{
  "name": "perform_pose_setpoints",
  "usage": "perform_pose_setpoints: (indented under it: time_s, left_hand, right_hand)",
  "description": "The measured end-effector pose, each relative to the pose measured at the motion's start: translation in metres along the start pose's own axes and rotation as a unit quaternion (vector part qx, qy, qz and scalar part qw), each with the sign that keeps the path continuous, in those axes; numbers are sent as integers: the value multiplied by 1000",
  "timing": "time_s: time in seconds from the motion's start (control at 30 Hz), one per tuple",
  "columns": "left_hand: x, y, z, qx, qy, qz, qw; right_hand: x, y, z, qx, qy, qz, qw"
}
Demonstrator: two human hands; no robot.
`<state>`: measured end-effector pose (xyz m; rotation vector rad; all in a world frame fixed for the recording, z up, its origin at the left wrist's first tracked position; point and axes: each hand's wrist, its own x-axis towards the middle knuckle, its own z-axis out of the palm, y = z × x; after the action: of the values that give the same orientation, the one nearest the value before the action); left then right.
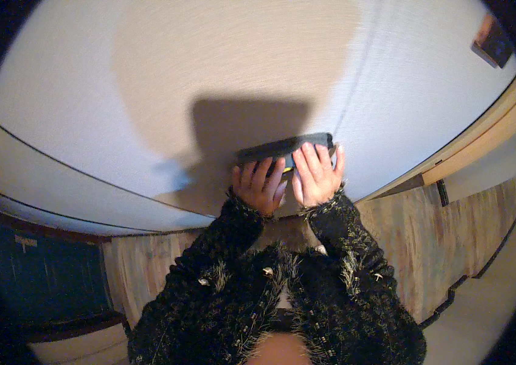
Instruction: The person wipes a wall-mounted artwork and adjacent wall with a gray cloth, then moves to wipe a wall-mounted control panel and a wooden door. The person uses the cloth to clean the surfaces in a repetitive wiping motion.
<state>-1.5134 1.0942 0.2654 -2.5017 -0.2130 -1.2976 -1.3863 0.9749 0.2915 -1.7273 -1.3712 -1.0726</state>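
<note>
Both hands are at a dark grey, flat, box-like object point(285, 145) in front of my chest. It is tilted, with its right end higher in the picture. My left hand point(258, 185) holds its left part, fingers pointing away from me. My right hand point(317, 175) has its fingers spread along the right part. A bit of blue and yellow shows between the hands. The fingers hide most of the near side, so what the object is cannot be told. A broad pale surface point(239, 54) lies beyond it, bearing a dark, squarish shadow point(248, 118).
A dark box-like item point(492, 48) is at the upper right rim, beside something orange-brown. Streaked wood-look panelling or flooring point(458, 237) runs along the right. A dark teal panel point(57, 273) stands at lower left, above a pale item point(84, 342).
</note>
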Motion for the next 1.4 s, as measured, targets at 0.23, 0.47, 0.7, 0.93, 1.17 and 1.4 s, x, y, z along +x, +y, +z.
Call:
perform_pose_setpoints:
  time_s: [0.23,0.47,0.7,0.93,1.17,1.4]
  left_hand:
    - [2,19,-12,17,-53,49,997]
    - [72,43,-44,-19,33,38,999]
    - [82,57,-19,-47,-31,133,990]
    - [117,63,-13,-133,-92,138,977]
    - [152,76,-24,-91,-15,112,989]
    - [164,72,-20,-175,-37,197,964]
  right_hand:
    - [-29,-11,-18,20,-20,68,997]
    - [27,6,-70,-62,23,102,993]
    - [-1,13,-74,-13,-14,201,979]
    - [7,32,-80,-40,-26,222,974]
    - [42,49,-90,-77,60,154,983]
    - [40,38,-85,25,126,348,929]
